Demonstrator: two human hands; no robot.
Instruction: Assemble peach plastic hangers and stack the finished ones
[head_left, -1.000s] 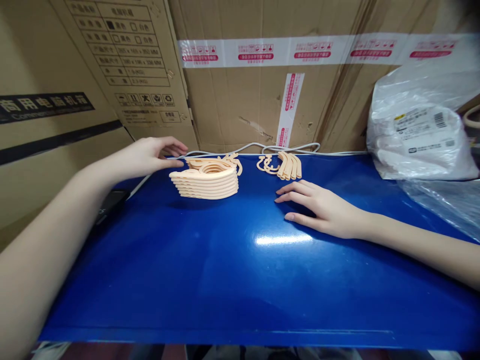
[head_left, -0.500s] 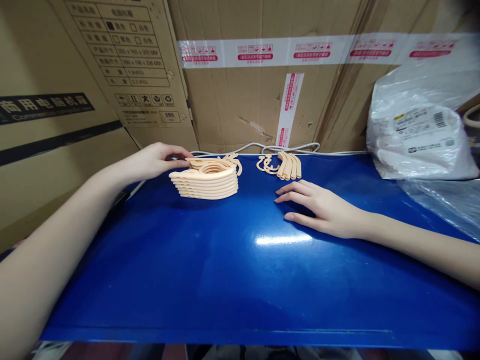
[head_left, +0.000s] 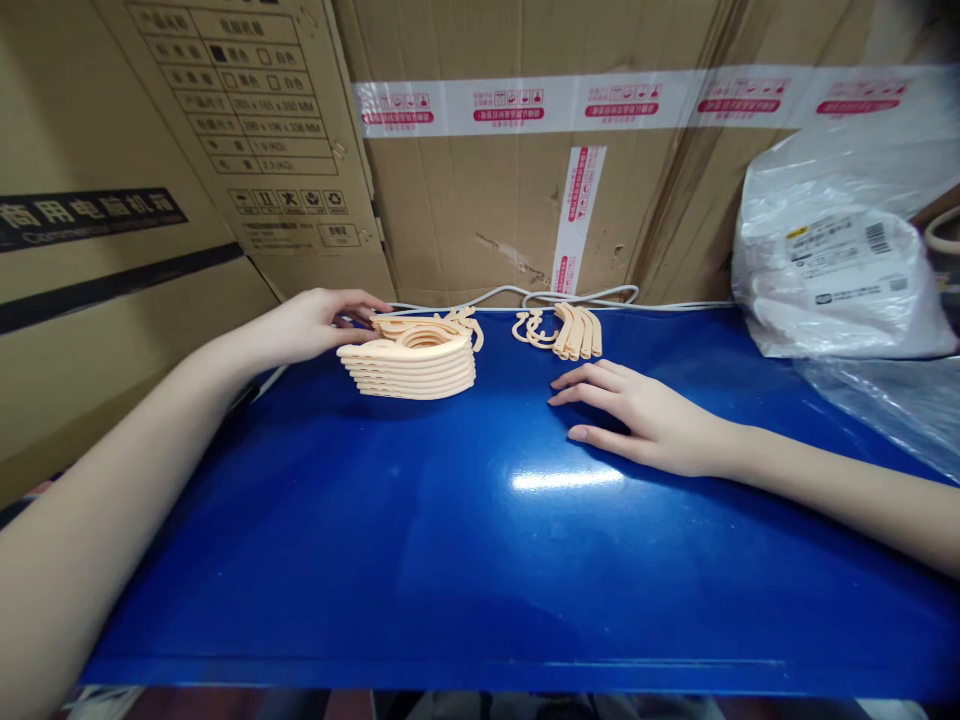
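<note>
A stack of beige plastic folding clothes hangers point(head_left: 412, 372) lies at the back left of the blue table, with curved hook ends at its right side. My left hand point(head_left: 304, 325) is at the stack's back left corner, its thumb against or just beside the end and its fingers stretched above, apart from the thumb. Farther right lie several short curved beige hanger arms point(head_left: 576, 332) and a few loose beige hooks point(head_left: 534, 328). My right hand point(head_left: 645, 415) rests on the table in front of these pieces, fingers spread, holding nothing.
The blue table point(head_left: 420, 560) ends at a front edge near me. Cardboard boxes point(head_left: 465, 210) wall off the back and left. A white cable point(head_left: 502, 292) runs along the back edge. A white plastic bag with a label point(head_left: 847, 270) sits at the back right.
My left hand's fingers have lifted and opened slightly at the stack's corner, and the thumb has shifted a little left. The hangers and my right hand stay in place.
</note>
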